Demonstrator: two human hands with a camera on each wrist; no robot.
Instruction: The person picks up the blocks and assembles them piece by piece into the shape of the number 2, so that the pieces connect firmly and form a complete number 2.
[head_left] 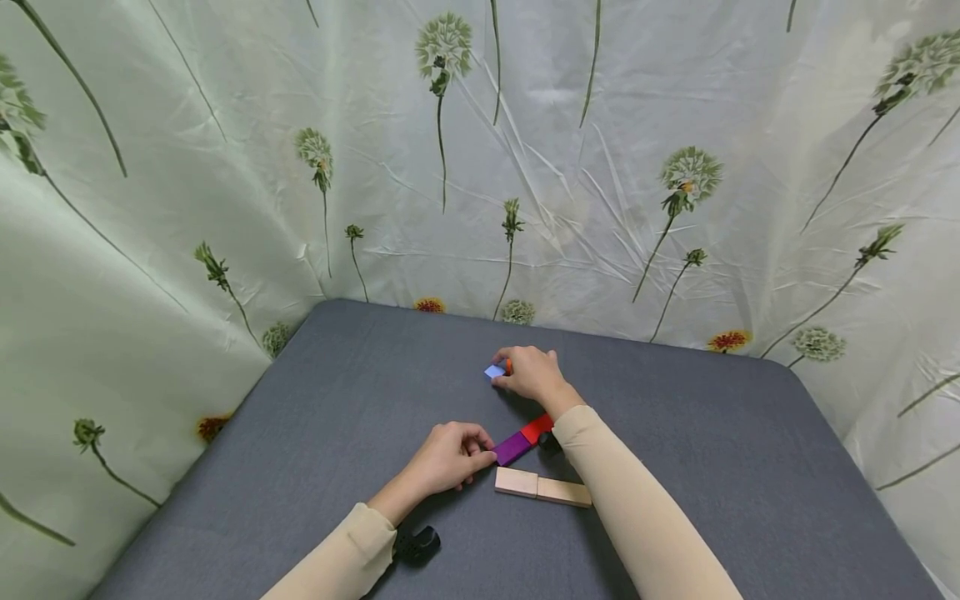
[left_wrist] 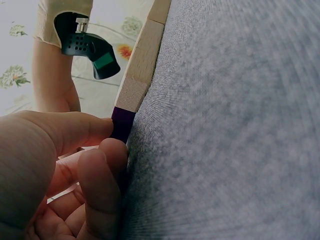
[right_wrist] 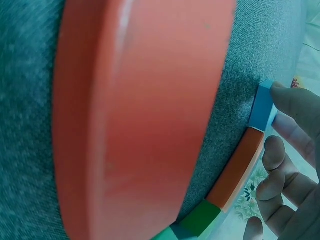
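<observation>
My left hand point(head_left: 448, 454) pinches the near end of a purple block point(head_left: 513, 448) between thumb and fingers. The purple block lies end to end with a red block point(head_left: 537, 427); the red one fills much of the right wrist view. Farther back, my right hand point(head_left: 531, 373) holds a light blue block point(head_left: 494, 372) at its sides with thumb and finger. In the right wrist view this blue block point(right_wrist: 262, 106) meets an orange block point(right_wrist: 237, 167), which is followed by a green block point(right_wrist: 201, 218). The right hand mostly hides the orange one in the head view.
Two plain wooden blocks point(head_left: 516, 482) lie end to end nearer me, beside the purple one. All lie on a dark grey cloth-covered table point(head_left: 360, 383). A flowered curtain point(head_left: 390, 150) hangs behind and left. Both wrists wear black camera mounts point(head_left: 417, 546).
</observation>
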